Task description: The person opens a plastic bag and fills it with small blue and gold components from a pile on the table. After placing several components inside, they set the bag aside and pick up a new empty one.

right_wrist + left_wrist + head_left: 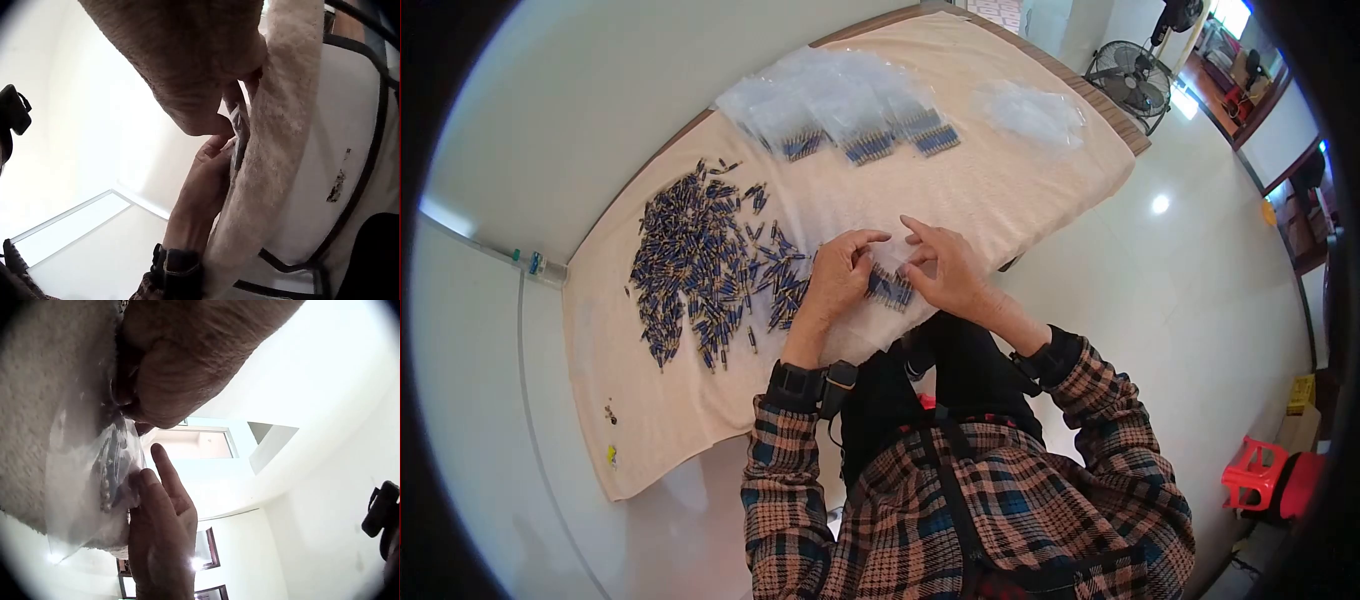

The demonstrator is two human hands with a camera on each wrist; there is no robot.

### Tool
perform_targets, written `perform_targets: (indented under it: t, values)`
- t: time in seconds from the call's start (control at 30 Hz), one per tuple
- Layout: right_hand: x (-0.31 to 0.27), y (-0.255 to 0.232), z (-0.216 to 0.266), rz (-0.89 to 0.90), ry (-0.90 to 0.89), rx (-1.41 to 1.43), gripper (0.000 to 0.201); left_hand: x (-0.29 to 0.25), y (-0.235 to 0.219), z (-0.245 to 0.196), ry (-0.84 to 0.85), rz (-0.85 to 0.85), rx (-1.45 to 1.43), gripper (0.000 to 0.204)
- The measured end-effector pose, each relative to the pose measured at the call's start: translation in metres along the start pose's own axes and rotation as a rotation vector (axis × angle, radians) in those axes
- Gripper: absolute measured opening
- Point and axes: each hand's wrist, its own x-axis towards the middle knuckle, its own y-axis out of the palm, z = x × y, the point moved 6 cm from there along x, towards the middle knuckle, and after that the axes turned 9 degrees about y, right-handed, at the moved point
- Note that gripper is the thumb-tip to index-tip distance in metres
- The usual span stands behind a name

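A clear plastic bag (862,328) lies at the near edge of the cloth-covered table, with a row of small dark-blue cylindrical pieces (889,289) with brass-coloured ends inside it. My left hand (836,282) pinches the bag on its left side, thumb and fingers curled in. From the other side my right hand (952,274) pinches the bag between thumb and fingers, its index finger reaching out over the top. The left wrist view shows the bag's film (75,481) spread between both hands. To the left of my left hand lies a large loose pile of the same pieces (690,262).
Filled clear bags (840,105) overlap at the back of the table, blue pieces showing at their near ends. Flat clear bags (1032,115) lie at the back right. A small yellow item (612,456) sits at the left corner. A black fan (1135,78) stands beyond the table.
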Motion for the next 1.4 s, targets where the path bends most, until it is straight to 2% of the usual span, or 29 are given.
perform_targets:
  t: [0.2,0.33,0.43,0.47,0.53,0.6,0.7,0.73,0.8,0.83,0.9,1.03,1.2,1.3,1.4]
  values:
    - [0.000,-0.001,0.001,0.023,-0.039,0.029,0.055,-0.002,-0.002,0.003,-0.027,0.008,-0.028,0.036]
    - [-0.009,-0.010,0.006,-0.012,0.037,-0.115,0.053,-0.004,-0.004,-0.002,-0.046,-0.003,-0.028,0.037]
    - [-0.014,-0.014,0.010,-0.043,0.077,-0.290,0.036,-0.010,-0.004,0.002,-0.048,-0.007,-0.019,0.035]
    - [-0.014,-0.015,0.010,-0.045,0.078,-0.292,0.036,-0.010,-0.006,0.003,-0.032,-0.012,-0.012,0.034]
    - [-0.012,-0.014,0.011,-0.038,0.021,-0.298,0.023,-0.012,-0.007,0.006,-0.012,-0.021,-0.004,0.033]
    - [-0.007,-0.016,0.019,-0.032,-0.011,-0.301,0.018,-0.013,-0.011,0.002,0.021,-0.062,-0.003,0.028]
    - [0.000,-0.013,0.017,0.189,0.183,-0.001,0.011,-0.025,-0.019,-0.003,0.036,-0.122,0.000,0.023]
    - [0.001,-0.017,0.026,0.191,0.180,-0.005,0.011,-0.028,-0.024,-0.016,0.034,-0.155,0.003,0.020]
    - [0.004,-0.031,0.056,0.187,0.036,-0.031,0.010,-0.032,-0.035,-0.043,0.036,-0.195,0.003,0.017]
    - [0.005,-0.037,0.072,0.189,-0.036,-0.045,0.010,-0.034,-0.042,-0.063,0.118,-0.224,0.029,0.016]
    - [0.009,-0.054,0.099,0.189,-0.066,-0.079,0.009,-0.040,-0.054,-0.096,0.278,-0.289,0.087,0.014]
    - [0.021,-0.065,0.127,0.183,-0.113,-0.131,0.007,-0.040,-0.067,-0.117,0.334,-0.370,0.050,0.015]
    - [0.049,-0.059,0.129,0.220,-0.067,-0.016,0.004,-0.030,-0.076,-0.102,0.378,-0.545,-0.024,0.017]
    - [0.072,-0.054,0.125,0.250,-0.069,0.024,0.003,-0.049,-0.070,-0.073,0.246,-0.692,-0.035,0.019]
    - [0.102,-0.048,0.121,0.299,-0.084,0.008,0.002,-0.078,-0.031,-0.064,0.119,-0.498,0.024,0.016]
